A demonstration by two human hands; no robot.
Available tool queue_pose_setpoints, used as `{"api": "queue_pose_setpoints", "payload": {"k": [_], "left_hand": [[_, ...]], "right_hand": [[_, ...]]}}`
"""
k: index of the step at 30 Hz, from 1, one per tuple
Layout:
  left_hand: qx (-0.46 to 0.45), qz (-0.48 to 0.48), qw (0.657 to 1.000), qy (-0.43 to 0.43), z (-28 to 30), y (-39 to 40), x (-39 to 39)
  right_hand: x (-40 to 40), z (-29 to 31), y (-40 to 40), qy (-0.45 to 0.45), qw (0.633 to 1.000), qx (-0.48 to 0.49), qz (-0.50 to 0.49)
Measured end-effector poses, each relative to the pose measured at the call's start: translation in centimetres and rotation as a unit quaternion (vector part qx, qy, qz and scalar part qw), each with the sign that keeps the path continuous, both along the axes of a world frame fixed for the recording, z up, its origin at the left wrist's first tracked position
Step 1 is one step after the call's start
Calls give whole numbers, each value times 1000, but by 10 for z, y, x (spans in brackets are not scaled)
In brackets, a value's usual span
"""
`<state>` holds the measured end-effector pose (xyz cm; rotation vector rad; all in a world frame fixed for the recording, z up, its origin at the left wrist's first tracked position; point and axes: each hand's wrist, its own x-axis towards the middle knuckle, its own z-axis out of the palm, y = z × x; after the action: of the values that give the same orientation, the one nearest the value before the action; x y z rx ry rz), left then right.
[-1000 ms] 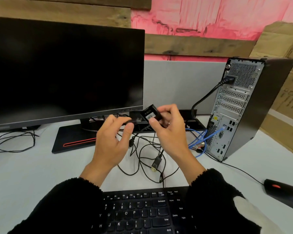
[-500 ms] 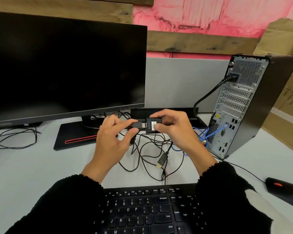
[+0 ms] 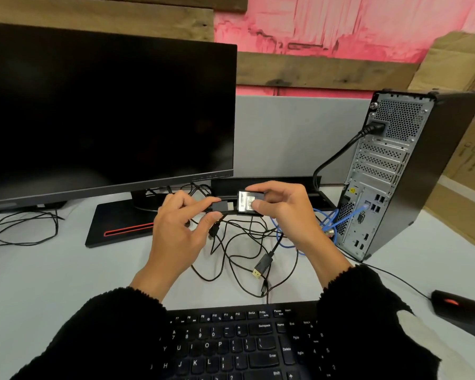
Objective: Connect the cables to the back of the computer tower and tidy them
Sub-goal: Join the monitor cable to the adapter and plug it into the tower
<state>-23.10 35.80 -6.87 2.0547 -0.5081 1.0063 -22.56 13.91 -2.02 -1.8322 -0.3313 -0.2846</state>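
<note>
Above the desk point(image 3: 52, 275), between monitor point(image 3: 107, 111) and computer tower point(image 3: 412, 171), my right hand point(image 3: 288, 215) pinches a labelled adapter point(image 3: 248, 203) while my left hand point(image 3: 184, 226) pinches a black cable plug point(image 3: 222, 207) against its end.

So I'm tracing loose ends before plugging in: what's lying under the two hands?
Under the left hand and right hand, tangled thin black cables lie on the pale grey desk, with a gold-tipped black plug hanging free. The hands hide where several cables run.

Black tower point(image 3: 412, 171) upright, power cable point(image 3: 337, 157) plugged, loose black cables point(image 3: 231, 250) tangled beside it
</note>
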Motion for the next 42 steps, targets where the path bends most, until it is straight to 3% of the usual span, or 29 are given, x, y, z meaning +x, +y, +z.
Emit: {"api": "queue_pose_setpoints", "payload": {"k": [9,42], "left_hand": [[20,-1,1000,-10,-4,-2,2],[71,15,997,0,-10,-2,5]], "right_hand": [[6,4,-6,11,996,-86,10],[7,-2,-20,56,994,-61,74]]}}
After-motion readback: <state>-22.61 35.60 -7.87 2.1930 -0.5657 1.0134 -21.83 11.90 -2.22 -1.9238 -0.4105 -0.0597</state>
